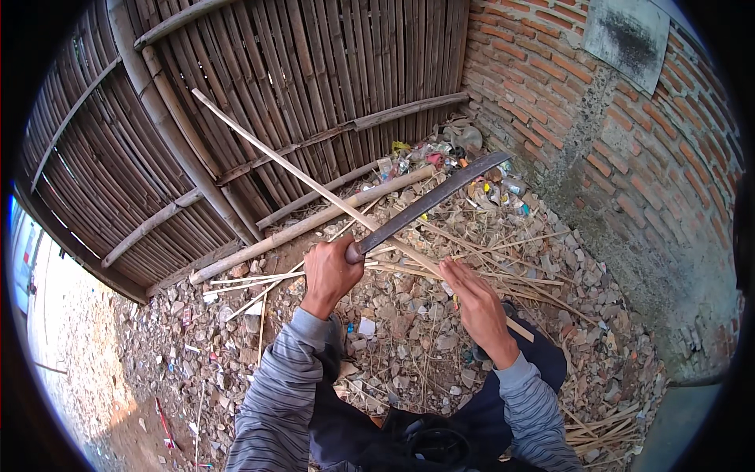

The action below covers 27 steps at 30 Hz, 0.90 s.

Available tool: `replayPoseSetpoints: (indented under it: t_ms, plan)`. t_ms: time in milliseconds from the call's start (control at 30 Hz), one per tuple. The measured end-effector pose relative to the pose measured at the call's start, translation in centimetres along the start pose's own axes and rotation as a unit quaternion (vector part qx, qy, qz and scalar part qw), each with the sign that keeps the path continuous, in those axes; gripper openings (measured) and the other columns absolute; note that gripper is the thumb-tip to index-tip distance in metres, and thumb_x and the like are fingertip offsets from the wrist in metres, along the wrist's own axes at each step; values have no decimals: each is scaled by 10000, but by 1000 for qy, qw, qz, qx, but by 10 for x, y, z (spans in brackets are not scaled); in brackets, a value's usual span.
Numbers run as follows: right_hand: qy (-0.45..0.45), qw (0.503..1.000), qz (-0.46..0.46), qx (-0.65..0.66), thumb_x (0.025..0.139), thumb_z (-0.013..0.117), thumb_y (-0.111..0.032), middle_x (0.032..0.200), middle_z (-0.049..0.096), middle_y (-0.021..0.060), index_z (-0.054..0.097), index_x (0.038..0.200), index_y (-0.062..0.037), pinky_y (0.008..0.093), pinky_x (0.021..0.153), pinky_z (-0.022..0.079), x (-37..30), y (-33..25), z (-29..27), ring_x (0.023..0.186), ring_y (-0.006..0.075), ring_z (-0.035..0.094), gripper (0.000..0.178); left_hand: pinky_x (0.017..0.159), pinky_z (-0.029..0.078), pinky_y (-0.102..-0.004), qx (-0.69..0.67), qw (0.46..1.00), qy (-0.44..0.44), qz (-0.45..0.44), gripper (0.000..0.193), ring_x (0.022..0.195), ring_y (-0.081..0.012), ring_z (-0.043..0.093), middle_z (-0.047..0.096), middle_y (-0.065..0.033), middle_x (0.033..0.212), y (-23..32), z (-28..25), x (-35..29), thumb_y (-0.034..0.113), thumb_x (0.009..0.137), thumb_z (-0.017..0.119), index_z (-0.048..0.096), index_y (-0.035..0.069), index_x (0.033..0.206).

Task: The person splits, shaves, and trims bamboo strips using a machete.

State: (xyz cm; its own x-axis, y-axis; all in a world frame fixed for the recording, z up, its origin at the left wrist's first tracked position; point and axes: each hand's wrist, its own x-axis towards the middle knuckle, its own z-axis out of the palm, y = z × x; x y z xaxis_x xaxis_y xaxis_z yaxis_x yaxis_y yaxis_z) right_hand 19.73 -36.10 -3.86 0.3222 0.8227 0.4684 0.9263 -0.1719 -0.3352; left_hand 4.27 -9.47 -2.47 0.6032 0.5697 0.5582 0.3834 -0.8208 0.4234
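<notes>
My left hand [330, 274] is closed around the handle of a machete [440, 195], whose long dark blade points up and to the right. A long, pale bamboo strip [287, 164] runs slantwise from the upper left down to the lower right, crossing the blade near the handle. Toward the strip's lower end, my right hand [478, 308] grips it, with the fingers lying over it and the thumb side hidden. The short end of the strip shows beyond my right wrist, above my thigh.
Split bamboo strips [543, 279] lie scattered on the rubble ground [409, 346]. A thick bamboo pole [314, 223] rests along the foot of a bamboo slat wall [314, 71]. Litter [464, 153] is heaped in the corner by a brick wall [543, 86]. More strips [609, 429] lie at lower right.
</notes>
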Motion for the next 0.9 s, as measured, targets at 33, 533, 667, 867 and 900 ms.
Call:
replayPoseSetpoints:
  t_ms: [33,533,667,867,900]
  plan:
    - [-5,1000,-1,-8,855,572,152,1552,550,104,514,1554,-144,461,1181,455,0,0,0,1429,296,528,761,594,510,-528,4,1000,-9,-11,118,630,-443,652,640,-219,649,-1,0,0,175,779,667,731,90,832]
    - [54,970,108,209,956,672,-12,1111,777,182,656,1361,-10,376,687,607,-3,-1,8,812,279,775,405,573,514,-521,-14,1000,5,11,105,597,-426,654,633,-207,618,2,-1,-3,181,789,675,711,84,808]
    - [20,958,135,252,961,701,-46,990,790,164,693,1275,29,319,661,578,1,-6,2,787,201,768,323,559,502,-510,-16,999,-16,27,84,585,-403,653,633,-178,610,8,0,-5,175,777,675,684,94,798]
    - [33,890,167,423,1039,654,-141,889,771,79,687,1285,47,270,597,503,0,-4,16,701,68,659,311,550,490,-513,-24,997,-54,56,106,603,-407,652,650,-168,643,16,6,-7,184,761,685,648,90,793]
    - [8,880,200,430,1057,628,-147,868,761,65,680,1307,45,260,572,468,-1,-3,12,656,50,598,319,550,490,-513,-25,997,-54,56,106,603,-407,652,650,-168,643,15,6,-6,184,761,685,648,90,793]
